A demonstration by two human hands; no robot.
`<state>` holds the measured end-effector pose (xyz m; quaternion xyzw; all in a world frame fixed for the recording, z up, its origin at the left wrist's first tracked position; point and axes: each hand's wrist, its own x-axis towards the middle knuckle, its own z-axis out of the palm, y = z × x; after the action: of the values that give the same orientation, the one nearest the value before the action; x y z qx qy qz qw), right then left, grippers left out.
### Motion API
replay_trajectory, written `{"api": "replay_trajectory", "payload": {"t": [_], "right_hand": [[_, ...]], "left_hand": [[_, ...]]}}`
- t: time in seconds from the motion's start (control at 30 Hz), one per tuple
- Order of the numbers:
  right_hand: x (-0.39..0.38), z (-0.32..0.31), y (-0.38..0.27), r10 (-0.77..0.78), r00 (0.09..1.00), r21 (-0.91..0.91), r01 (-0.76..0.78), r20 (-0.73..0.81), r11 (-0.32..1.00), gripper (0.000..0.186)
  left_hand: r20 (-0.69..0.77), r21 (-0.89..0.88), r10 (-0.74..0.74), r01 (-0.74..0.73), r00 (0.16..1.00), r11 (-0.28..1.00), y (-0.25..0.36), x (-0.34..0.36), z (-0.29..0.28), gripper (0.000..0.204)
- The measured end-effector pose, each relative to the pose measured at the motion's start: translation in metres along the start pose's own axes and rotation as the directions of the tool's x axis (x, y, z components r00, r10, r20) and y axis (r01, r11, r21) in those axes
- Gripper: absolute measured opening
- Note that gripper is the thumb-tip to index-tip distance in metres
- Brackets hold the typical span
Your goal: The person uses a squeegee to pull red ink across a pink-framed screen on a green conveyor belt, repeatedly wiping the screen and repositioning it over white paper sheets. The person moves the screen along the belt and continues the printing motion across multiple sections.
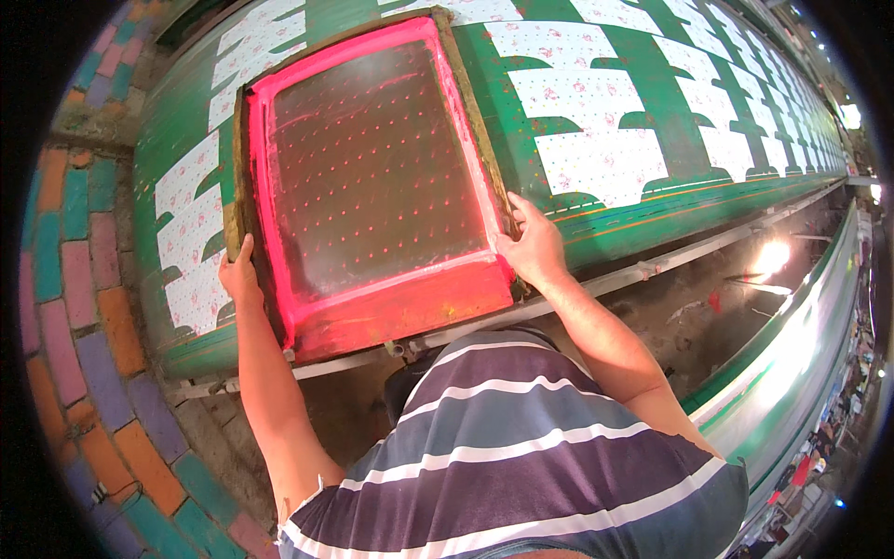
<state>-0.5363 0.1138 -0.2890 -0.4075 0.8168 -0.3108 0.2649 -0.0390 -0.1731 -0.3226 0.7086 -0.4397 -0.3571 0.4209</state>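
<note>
Between my hands is a screen printing frame (372,168), a dark mesh dotted with small pink spots and bordered in bright pink ink. Wooden bars form its sides, and a broad red strip runs along the near end. My left hand (239,272) grips the left bar near its lower part, thumb on top. On the opposite bar, my right hand (535,240) is closed around the edge, some fingertips hidden. The frame lies over or just above the green table (484,112); I cannot tell whether it touches. White floral-printed fabric pieces (596,121) lie on both sides of it.
A metal rail (643,270) runs along the table's near edge. Beyond a gap at the right stands another long green table (782,363), bright with glare. Coloured bricks (102,345) line the wall or floor at the left. More fabric pieces stretch away to the right.
</note>
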Motion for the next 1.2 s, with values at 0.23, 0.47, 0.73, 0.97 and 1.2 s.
{"api": "replay_trajectory", "payload": {"t": [0.23, 0.47, 0.73, 0.97, 1.2], "right_hand": [[0.002, 0.01, -0.011, -0.065, 0.991, -0.134, 0.049, -0.118, 0.99, 0.069], [-0.008, 0.004, -0.021, -0.127, 0.964, -0.033, 0.123, -0.232, 0.992, 0.061], [0.004, -0.035, -0.033, -0.19, 0.942, -0.029, 0.189, -0.277, 0.982, 0.054], [0.054, -0.087, 0.051, -0.054, 0.951, 0.179, 0.113, -0.304, 0.977, 0.055], [0.095, -0.176, 0.168, 0.079, 0.935, 0.338, 0.045, -0.345, 0.94, 0.048]], "left_hand": [[0.045, -0.076, -0.009, 0.013, 0.999, 0.997, -0.011, 0.002, 0.002, 0.037], [0.116, -0.13, -0.014, 0.029, 0.993, 0.991, -0.008, 0.001, -0.002, 0.034], [0.129, -0.234, -0.094, 0.123, 0.987, 0.964, 0.037, -0.011, 0.013, 0.035], [0.096, -0.333, 0.007, 0.026, 0.995, 0.943, 0.091, -0.083, 0.098, 0.036], [0.075, -0.345, 0.038, -0.01, 0.996, 0.939, 0.114, -0.183, 0.217, 0.029]]}}
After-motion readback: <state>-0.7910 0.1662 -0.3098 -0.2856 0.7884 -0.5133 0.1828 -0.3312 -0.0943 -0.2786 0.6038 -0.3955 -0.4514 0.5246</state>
